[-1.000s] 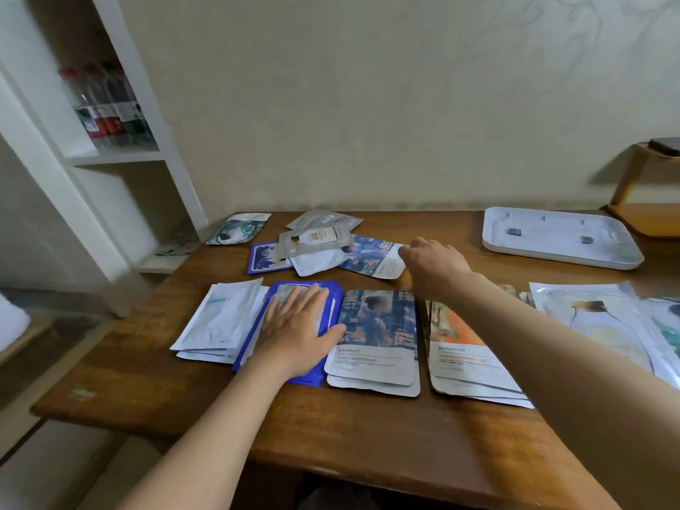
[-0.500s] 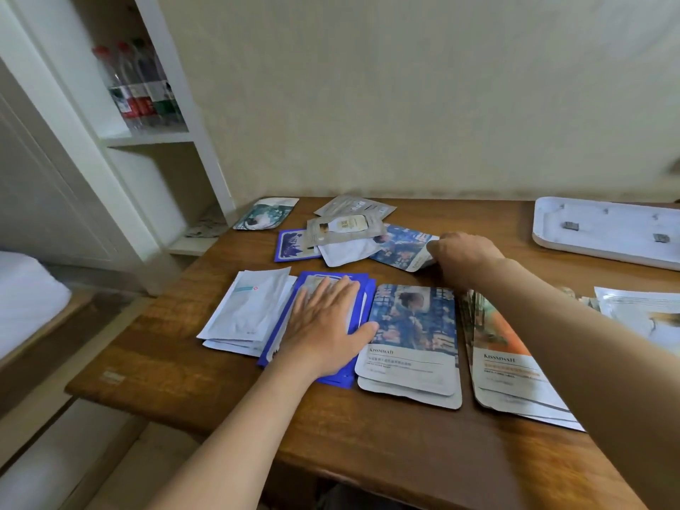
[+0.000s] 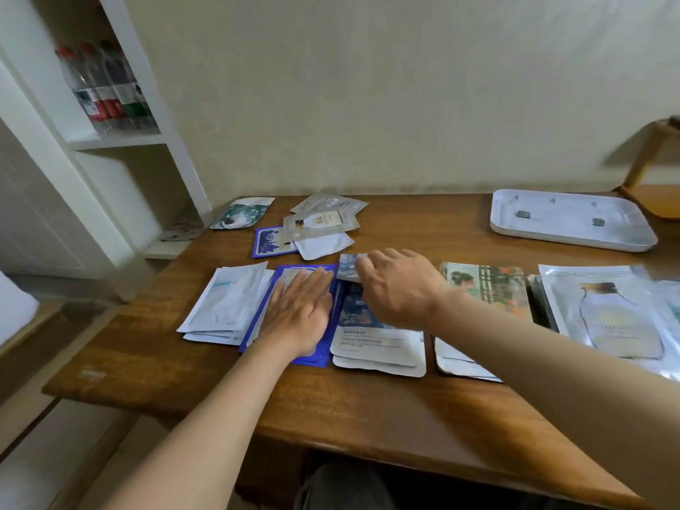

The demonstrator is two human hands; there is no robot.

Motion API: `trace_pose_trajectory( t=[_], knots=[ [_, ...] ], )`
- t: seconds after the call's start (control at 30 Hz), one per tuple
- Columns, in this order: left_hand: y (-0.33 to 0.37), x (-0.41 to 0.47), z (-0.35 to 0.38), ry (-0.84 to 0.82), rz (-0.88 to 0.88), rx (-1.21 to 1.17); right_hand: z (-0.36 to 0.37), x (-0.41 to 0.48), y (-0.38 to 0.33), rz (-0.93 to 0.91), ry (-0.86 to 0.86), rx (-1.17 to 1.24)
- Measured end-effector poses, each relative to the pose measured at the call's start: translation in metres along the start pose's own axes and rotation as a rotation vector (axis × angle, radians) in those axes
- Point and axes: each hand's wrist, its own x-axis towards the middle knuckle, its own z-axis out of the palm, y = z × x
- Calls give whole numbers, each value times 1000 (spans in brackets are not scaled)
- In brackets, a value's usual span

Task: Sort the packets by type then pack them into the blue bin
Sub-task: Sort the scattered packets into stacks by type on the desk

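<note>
Sorted piles of flat packets lie along the wooden table [image 3: 368, 410]. My left hand [image 3: 300, 314] rests flat, fingers apart, on the blue packet pile [image 3: 257, 329]. My right hand [image 3: 399, 285] grips a blue-picture packet [image 3: 347, 266] and holds it over the pile of blue-picture packets [image 3: 377, 344]. Left of these is a white packet pile [image 3: 230, 303]; to the right lie an orange-picture pile [image 3: 489, 285] and silver bottle-print packets [image 3: 607, 311]. Unsorted packets [image 3: 320, 226] lie at the back. No blue bin is in view.
A white tray [image 3: 574, 222] sits at the table's back right, with a wooden stool [image 3: 655, 167] beyond it. A white shelf unit [image 3: 121, 141] with water bottles [image 3: 106, 93] stands to the left. A teal packet [image 3: 243, 213] lies at the table's back left corner.
My right hand has lifted the blue-picture packet from the back heap and brought it toward me, over its matching pile. My left hand has stayed flat on the blue pile.
</note>
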Motion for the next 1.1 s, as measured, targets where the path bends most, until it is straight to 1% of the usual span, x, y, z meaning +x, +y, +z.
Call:
trace_pose_trajectory(
  t=[0.17, 0.3, 0.4, 0.47, 0.63, 0.73, 0.83, 1.1],
  knots=[
    [4, 0, -6, -11, -5, 51, 12, -29, -33, -55, -70, -50],
    [4, 0, -5, 5, -2, -27, 22, -47, -48, -99, -59, -104],
    [3, 0, -3, 41, 7, 34, 16, -54, -53, -109, -127, -77],
    [3, 1, -3, 41, 11, 52, 9, -54, -56, -57, -145, -29],
    [7, -1, -5, 40, 16, 38, 10, -28, -41, 183, -183, 149],
    [5, -3, -5, 58, 37, 22, 26, -7, -25, 284, -310, 183],
    [3, -1, -2, 69, 36, 14, 42, 0, -16, 323, -401, 210],
    [-1, 2, 1, 61, 42, 18, 44, -4, -13, 351, -460, 200]
  ],
)
